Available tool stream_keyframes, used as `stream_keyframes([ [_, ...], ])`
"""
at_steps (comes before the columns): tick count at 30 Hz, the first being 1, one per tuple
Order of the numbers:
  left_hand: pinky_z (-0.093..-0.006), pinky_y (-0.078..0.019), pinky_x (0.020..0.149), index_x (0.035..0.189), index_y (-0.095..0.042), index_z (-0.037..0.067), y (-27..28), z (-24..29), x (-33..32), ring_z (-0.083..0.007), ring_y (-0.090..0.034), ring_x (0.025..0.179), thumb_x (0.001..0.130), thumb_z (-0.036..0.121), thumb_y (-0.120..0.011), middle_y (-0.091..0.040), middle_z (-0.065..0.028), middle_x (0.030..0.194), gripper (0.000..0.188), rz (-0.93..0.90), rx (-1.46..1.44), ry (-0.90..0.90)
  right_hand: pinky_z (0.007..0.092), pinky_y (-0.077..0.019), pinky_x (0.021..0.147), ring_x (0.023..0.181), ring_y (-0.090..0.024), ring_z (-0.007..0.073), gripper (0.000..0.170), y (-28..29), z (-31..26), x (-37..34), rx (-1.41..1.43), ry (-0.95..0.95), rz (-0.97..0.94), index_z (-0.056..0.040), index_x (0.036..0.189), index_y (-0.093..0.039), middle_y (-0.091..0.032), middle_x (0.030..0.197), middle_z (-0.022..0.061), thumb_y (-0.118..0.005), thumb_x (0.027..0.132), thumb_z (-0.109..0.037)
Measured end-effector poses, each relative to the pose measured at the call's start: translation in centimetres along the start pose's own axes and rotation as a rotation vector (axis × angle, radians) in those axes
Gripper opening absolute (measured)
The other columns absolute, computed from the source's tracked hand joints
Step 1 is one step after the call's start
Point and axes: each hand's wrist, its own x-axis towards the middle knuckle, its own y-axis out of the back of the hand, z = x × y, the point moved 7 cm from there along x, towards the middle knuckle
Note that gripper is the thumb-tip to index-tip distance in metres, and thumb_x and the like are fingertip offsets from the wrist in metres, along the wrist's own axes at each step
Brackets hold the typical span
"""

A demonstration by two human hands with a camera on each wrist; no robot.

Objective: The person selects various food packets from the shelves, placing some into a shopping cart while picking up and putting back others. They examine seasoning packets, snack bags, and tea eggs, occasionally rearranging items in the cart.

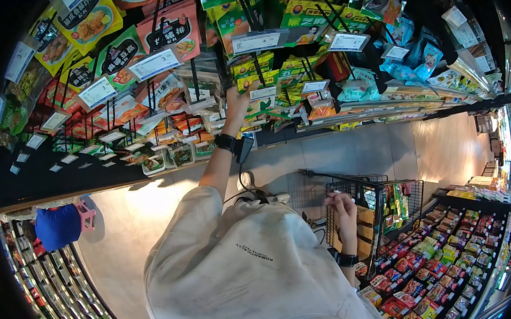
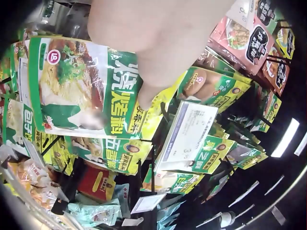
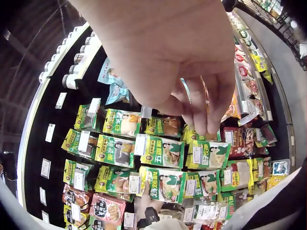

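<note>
My left hand [image 1: 238, 106] reaches up to the rack of hanging seasoning packets. In the left wrist view its fingers pinch the edge of a green and white barbecue seasoning packet [image 2: 76, 91] with a food picture. The right wrist view shows the same hand [image 3: 145, 203] from farther off, a finger against the packet's left edge. Other green and yellow seasoning packets [image 2: 110, 152] hang around it. Lower down, my right hand [image 1: 345, 208] hangs beside the shopping cart [image 1: 383, 201], fingers loosely curled. Nothing shows between those fingers in the right wrist view.
Price tags [image 1: 259, 41] stick out on hooks in front of the packets. A low display [image 1: 420, 266] of packaged goods stands at the right, close to the cart. Over at the left are a pink stool [image 1: 86, 216] with a blue item and another shelf [image 1: 56, 280].
</note>
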Motion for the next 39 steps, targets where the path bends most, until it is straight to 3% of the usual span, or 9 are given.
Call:
stream_keyframes([
  [9,-0.0261,-0.0344,0.051,0.091,-0.070,0.001,0.4,1.3,1.5,-0.0040,-0.046,0.057,0.088,0.029,-0.077,-0.062,0.0031,0.071,0.029,0.084,0.098,-0.082,0.0286,-0.0514,0.082,0.089,-0.066,0.0150,0.028,0.9,0.7,-0.4,0.000,-0.017,0.024,0.0018,0.109,-0.065,-0.070,0.094,0.0082,-0.053,0.104,-0.024],
  [10,-0.0291,-0.0368,0.055,0.092,-0.069,0.000,-0.2,4.2,1.1,-0.0076,-0.048,0.058,0.087,0.033,-0.078,-0.060,0.0015,0.069,0.034,0.165,0.045,-0.410,0.0283,-0.0511,0.082,0.089,-0.066,0.0142,0.028,1.3,1.2,-0.4,0.032,-0.019,0.030,0.0018,0.109,-0.065,-0.070,0.094,0.0083,-0.053,0.104,-0.023],
  [11,-0.0335,-0.0408,0.061,0.091,-0.068,-0.001,0.3,2.4,0.6,-0.0128,-0.051,0.063,0.085,0.038,-0.078,-0.058,-0.0012,0.068,0.040,0.143,0.152,-0.035,0.0280,-0.0512,0.082,0.089,-0.066,0.0138,0.027,1.7,1.5,-0.6,0.020,-0.015,0.034,0.0018,0.110,-0.064,-0.070,0.095,0.0082,-0.053,0.104,-0.022],
  [14,-0.0340,-0.0430,0.064,0.096,-0.065,-0.001,2.7,-2.0,1.7,-0.0151,-0.052,0.067,0.084,0.031,-0.078,-0.059,-0.0044,0.077,0.036,0.158,0.216,-0.132,0.0266,-0.0520,0.080,0.090,-0.065,0.0126,0.026,4.4,1.5,-1.4,0.024,0.001,0.095,0.0021,0.113,-0.063,-0.070,0.099,0.0074,-0.052,0.104,-0.020],
  [24,-0.0359,-0.0504,0.073,0.112,-0.053,-0.004,7.1,-10.1,4.4,-0.0227,-0.056,0.082,0.083,0.007,-0.077,-0.063,-0.0150,0.104,0.039,0.244,0.244,-0.133,0.0249,-0.0495,0.072,0.076,-0.060,0.0096,0.027,28.9,-0.9,-10.6,-0.093,0.179,0.731,0.0043,0.101,-0.065,-0.068,0.085,0.0048,-0.052,0.103,-0.019],
  [25,-0.0372,-0.0501,0.070,0.122,-0.047,-0.006,4.0,-5.1,-0.3,-0.0234,-0.055,0.076,0.080,0.011,-0.082,-0.060,-0.0143,0.095,0.057,0.367,0.289,-0.213,0.0241,-0.0484,0.070,0.074,-0.059,0.0086,0.027,31.7,-0.4,-10.9,-0.088,0.186,0.773,0.0040,0.100,-0.066,-0.068,0.085,0.0038,-0.052,0.102,-0.018],
  [32,-0.0464,-0.0497,0.106,0.149,-0.028,-0.003,-1.5,-4.9,-8.4,-0.0379,-0.048,0.128,0.090,0.022,-0.073,-0.042,-0.0271,0.144,0.079,0.436,0.540,0.046,0.0222,-0.0496,0.068,0.073,-0.062,0.0100,0.025,52.3,1.1,-7.2,-0.036,0.245,0.936,0.0038,0.101,-0.068,-0.070,0.084,0.0052,-0.054,0.099,-0.017],
  [36,-0.0483,-0.0478,0.110,0.151,-0.024,-0.001,-6.7,-6.5,-13.1,-0.0393,-0.049,0.128,0.096,0.015,-0.064,-0.041,-0.0266,0.145,0.070,0.298,0.373,0.192,0.0250,-0.0504,0.068,0.075,-0.064,0.0116,0.025,63.2,10.9,0.6,-0.056,0.056,0.858,-0.0004,0.096,-0.070,-0.071,0.087,0.0054,-0.059,0.096,-0.022],
  [39,-0.0470,-0.0485,0.109,0.150,-0.024,-0.002,-11.1,-5.4,-17.4,-0.0384,-0.050,0.128,0.096,0.016,-0.063,-0.041,-0.0270,0.146,0.069,0.241,0.359,0.265,0.0283,-0.0496,0.066,0.072,-0.064,0.0159,0.025,68.4,31.6,8.2,-0.172,-0.313,0.746,-0.0032,0.087,-0.072,-0.069,0.084,0.0042,-0.058,0.093,-0.022],
])
